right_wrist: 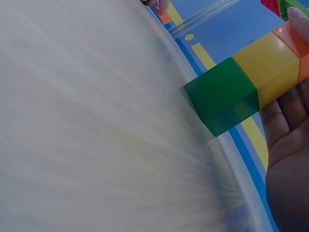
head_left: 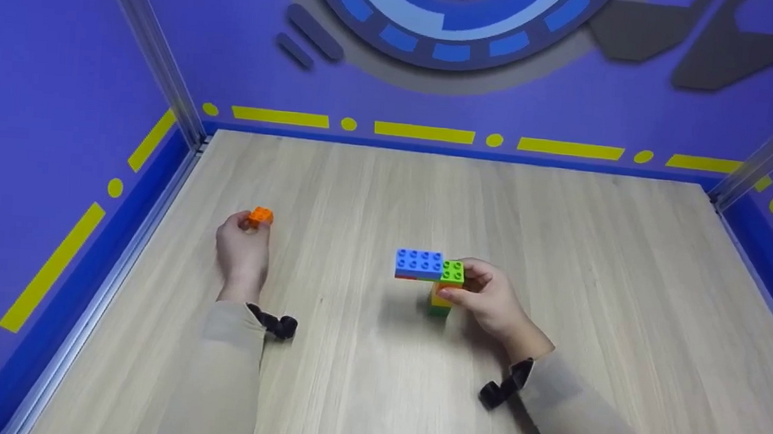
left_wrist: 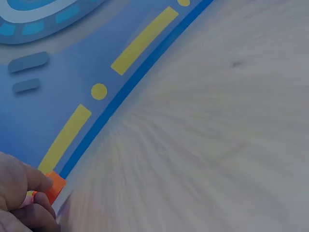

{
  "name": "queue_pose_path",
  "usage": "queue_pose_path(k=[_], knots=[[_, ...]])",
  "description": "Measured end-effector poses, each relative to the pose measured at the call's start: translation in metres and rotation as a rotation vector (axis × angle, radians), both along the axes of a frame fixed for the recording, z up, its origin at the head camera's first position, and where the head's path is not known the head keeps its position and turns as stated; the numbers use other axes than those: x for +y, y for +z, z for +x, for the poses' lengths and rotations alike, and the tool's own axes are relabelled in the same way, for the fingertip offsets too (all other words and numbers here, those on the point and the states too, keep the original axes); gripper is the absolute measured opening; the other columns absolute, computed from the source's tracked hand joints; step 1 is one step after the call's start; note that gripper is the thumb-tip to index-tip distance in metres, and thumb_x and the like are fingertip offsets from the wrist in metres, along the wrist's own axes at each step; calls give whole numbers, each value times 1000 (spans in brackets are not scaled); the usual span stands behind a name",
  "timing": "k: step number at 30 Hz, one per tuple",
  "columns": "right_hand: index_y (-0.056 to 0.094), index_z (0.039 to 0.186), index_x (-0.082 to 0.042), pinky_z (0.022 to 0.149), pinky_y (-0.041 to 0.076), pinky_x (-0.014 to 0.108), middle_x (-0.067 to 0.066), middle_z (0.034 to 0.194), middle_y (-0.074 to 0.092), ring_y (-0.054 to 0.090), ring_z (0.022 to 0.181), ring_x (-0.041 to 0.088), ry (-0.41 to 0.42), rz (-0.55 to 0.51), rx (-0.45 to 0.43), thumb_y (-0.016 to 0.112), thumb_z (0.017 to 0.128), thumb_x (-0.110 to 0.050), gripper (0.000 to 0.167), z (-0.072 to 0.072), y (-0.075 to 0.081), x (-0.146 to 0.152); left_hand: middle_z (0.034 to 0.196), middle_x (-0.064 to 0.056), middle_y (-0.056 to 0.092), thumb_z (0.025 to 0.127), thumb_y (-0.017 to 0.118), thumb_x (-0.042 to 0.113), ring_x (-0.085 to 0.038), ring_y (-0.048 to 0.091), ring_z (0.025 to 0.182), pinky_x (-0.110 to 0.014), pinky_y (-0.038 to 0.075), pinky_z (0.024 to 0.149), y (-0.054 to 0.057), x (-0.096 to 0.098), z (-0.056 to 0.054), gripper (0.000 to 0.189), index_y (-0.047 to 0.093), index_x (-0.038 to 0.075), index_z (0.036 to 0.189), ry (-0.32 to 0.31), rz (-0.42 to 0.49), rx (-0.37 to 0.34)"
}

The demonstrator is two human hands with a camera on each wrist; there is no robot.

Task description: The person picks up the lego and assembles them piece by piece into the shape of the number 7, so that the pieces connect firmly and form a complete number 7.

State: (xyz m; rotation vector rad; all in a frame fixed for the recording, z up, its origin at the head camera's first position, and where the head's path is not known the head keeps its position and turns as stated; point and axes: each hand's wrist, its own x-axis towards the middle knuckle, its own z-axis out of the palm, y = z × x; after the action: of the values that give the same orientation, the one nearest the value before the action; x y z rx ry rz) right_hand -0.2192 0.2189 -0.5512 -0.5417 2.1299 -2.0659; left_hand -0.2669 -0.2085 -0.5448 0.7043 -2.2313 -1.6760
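Note:
At the left of the table, my left hand [head_left: 243, 254] pinches a small orange toy brick [head_left: 262, 215], its studs facing up in the head view. In the left wrist view the orange brick [left_wrist: 56, 186] shows between thumb and fingers. My right hand [head_left: 496, 301] grips a stack of toy bricks around its orange level. Below that come a yellow brick [right_wrist: 266, 67] and a dark green brick [right_wrist: 222, 96] at the bottom, close to the tabletop. A light green brick [head_left: 453, 270] tops the stack. Beside it a blue eight-stud brick [head_left: 419, 264] juts left, with red showing beneath.
The pale wooden table [head_left: 333, 364] is bounded by a purple back wall [head_left: 395, 100] and side walls with yellow markings. Metal posts [head_left: 158, 54] stand at the corners. Both wrists wear black camera mounts [head_left: 281, 326].

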Motion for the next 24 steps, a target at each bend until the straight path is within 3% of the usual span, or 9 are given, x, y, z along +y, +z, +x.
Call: queue_pose_path(k=[4,9,13,17,24], knots=[[78,127,5,86,64,22,-13,110,86,76,96,6,5,-2,13,84,94,7,33,-1,0,-1,155,-23,64,110,71,15,-37,63,143,-48,52,125,16,11,2,51,59,-2,157,-30,42,36],[78,127,5,84,64,21,-15,109,85,77,95,5,12,3,34,84,94,8,33,-2,2,-1,149,-22,65,108,75,16,-40,57,145,-49,42,128,42,31,5,46,66,-2,149,-85,-49,146],[79,126,1,85,64,21,-14,109,85,77,96,5,17,-1,30,84,94,7,33,-1,2,-1,143,-19,67,107,78,16,-29,66,108,-34,54,95,66,49,13,43,69,-1,146,-158,-117,218],[78,127,4,85,64,22,-14,110,85,76,96,5,21,2,29,83,95,7,33,-1,2,-2,140,-12,68,105,81,20,-15,57,76,-22,48,64,87,66,22,43,71,4,144,-231,-133,257],[73,129,14,85,63,21,-14,111,85,76,96,5,31,12,28,83,96,6,36,-1,2,-1,137,-10,70,104,85,23,-16,55,82,-22,43,63,113,98,41,43,74,7,143,-404,-115,325]])
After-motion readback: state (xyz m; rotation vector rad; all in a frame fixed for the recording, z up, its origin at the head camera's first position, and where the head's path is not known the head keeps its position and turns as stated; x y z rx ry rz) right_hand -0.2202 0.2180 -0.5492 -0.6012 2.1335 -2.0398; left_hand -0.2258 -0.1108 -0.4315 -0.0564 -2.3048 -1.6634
